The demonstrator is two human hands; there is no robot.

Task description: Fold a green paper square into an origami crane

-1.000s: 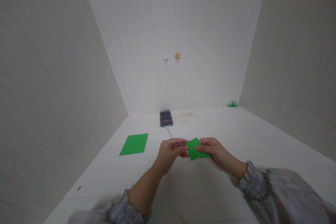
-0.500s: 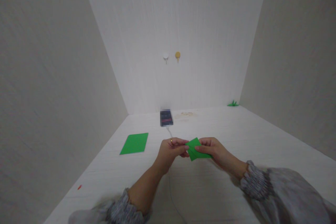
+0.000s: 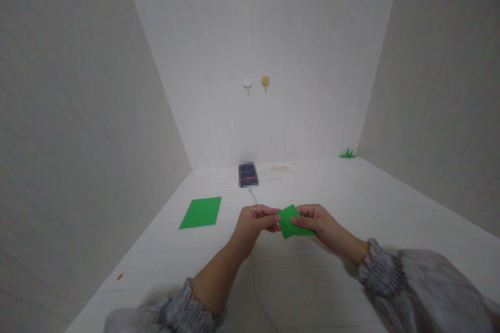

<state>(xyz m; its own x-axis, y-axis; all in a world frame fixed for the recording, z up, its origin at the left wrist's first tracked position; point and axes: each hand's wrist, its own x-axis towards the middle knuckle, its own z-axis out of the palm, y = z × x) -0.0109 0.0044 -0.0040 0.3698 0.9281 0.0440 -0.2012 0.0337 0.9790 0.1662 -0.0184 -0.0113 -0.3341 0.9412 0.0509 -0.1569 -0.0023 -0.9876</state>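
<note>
Both forearms reaching in from the near edge, left hand and right hand meeting mid-scene, fingers curled, thumbs and fingertips pinched together, hands almost touching

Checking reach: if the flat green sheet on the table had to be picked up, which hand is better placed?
Left, probably: the sheet lies to the left of the left hand; the right hand sits farther, beyond the folded paper.

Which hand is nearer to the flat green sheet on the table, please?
Left. The left hand is just right of the flat green sheet; the right hand lies farther right, past the folded paper both hold.
</note>
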